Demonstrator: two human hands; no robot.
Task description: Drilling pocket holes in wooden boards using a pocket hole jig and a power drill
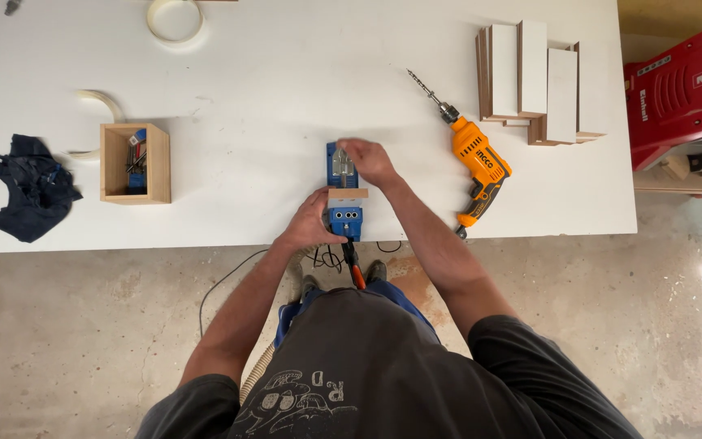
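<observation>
Head view: left hand (312, 221) cupped against blue jig (344, 191), right hand (370, 160) gripping its clamp; I should keep wood strip (348, 193) square, flush.

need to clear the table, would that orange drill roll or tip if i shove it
The orange corded drill with a long bit lies flat on its side, so it probably slides, not rolls. Its angled handle likely makes it pivot. The thin bit looks bendable.

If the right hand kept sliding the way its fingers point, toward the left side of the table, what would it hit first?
Past the blue jig that the right hand rests on, the white table looks free up to the open wooden box, probably the first obstacle, though the line may pass slightly above it.
</observation>
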